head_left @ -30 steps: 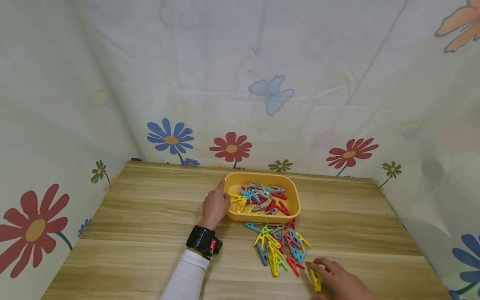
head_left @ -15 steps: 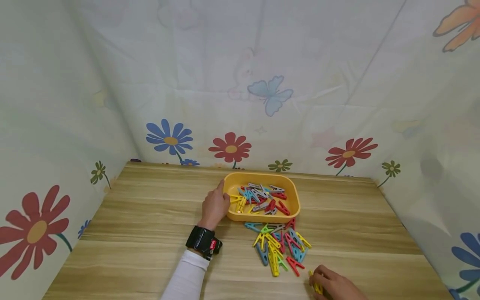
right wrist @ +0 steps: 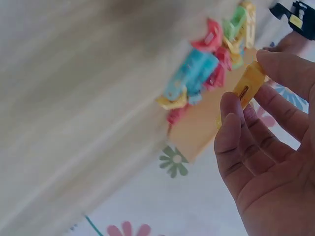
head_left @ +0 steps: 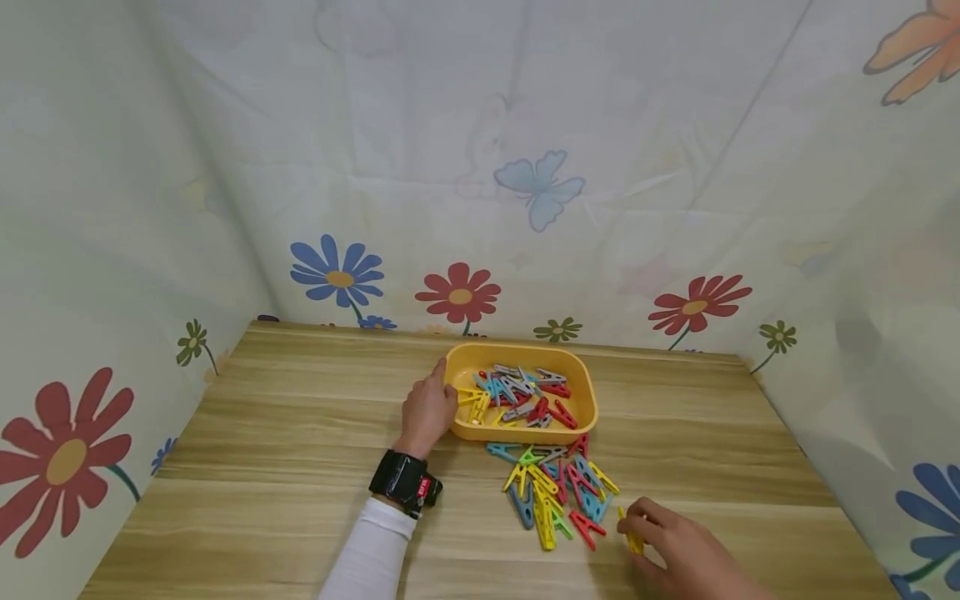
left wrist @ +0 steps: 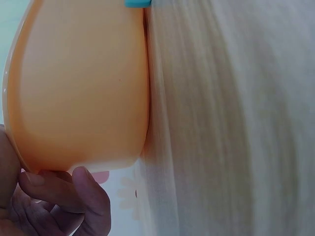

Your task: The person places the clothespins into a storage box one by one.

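Observation:
A yellow plastic basin (head_left: 585, 398) holds a mix of red, grey, blue and yellow clothespins. My left hand (head_left: 427, 412) grips its left rim; in the left wrist view the fingers (left wrist: 93, 201) curl against the outer wall. At the lower right, my right hand (head_left: 675, 546) pinches a yellow clothespin (right wrist: 250, 84) between thumb and fingers, just above the table. Left of that hand, a loose pile of clothespins (head_left: 546, 517) in yellow, green, red, blue and grey lies in front of the basin. A red clothespin (head_left: 587, 529) is the nearest one to the right hand.
All of this stands on a wood-grain table (head_left: 300, 433). A pale curtain (head_left: 420, 167) printed with flowers and a butterfly hangs behind the table and along both sides.
The right hand has taken the yellow clothespin into a pinch and shifted it slightly, lately upward in the view. The left hand keeps its place on the basin.

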`<state>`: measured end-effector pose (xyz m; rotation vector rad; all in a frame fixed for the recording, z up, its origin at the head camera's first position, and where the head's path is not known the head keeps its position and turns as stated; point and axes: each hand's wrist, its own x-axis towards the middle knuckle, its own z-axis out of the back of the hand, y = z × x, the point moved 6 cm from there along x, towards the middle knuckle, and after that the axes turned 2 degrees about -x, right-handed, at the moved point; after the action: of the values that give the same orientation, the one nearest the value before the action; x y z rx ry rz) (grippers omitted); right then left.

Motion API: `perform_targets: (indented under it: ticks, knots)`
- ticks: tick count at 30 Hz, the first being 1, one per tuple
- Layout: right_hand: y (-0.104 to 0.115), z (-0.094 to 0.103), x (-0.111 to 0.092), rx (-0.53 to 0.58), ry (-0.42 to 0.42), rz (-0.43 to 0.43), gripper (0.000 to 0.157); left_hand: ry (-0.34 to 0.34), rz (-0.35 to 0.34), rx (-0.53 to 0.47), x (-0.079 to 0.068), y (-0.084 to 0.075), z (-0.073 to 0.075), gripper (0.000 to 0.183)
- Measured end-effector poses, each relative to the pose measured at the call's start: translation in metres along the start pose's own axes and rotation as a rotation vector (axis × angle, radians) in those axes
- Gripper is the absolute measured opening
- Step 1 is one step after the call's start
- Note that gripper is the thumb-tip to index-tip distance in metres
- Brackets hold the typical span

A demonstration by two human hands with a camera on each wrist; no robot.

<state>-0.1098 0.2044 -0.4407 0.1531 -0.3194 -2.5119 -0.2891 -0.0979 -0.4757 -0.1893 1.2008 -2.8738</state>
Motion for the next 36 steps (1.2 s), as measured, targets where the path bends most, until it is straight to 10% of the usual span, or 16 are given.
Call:
perform_targets:
  ticks: [20,36]
  knots:
    - [0.008,0.098,0.069,-0.144,-0.291,0.165,0.025,0.012,0.019,0.003,0.002,0.003,-0.002,0.054]
    - [-0.006,0.089,0.158,-0.189,-0.254,0.152,0.029,-0.017,-0.026,0.019,0.004,0.001,0.001,0.052]
